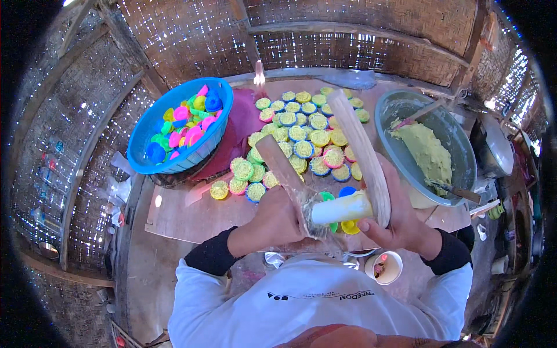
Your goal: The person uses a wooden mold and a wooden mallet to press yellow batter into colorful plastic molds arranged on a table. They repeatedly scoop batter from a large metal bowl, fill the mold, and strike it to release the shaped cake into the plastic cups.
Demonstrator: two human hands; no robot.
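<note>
A wooden hand press is held in two parts over the table's near edge. My left hand [272, 220] is closed around its wooden lower part [281, 159], whose round end looks smeared and blurred. My right hand [400, 226] grips a long, slightly curved wooden bar [362, 151] with a white cylinder plunger [339, 210] joined to it. The plunger points left, its tip at or just inside the lower part; bits of pale yellow dough cling to it. Beneath lie bare plastic cups, including a yellow cup [350, 227], a blue cup [347, 191] and a green cup [326, 196].
Colourful cups filled with yellow strands [303, 149] crowd the wooden table [174, 214]. A blue basket [191, 159] of loose cups stands left. On the right, a grey-green basin [400, 168] holds pale yellow dough [426, 152]. A white pail [390, 275] stands below the near edge.
</note>
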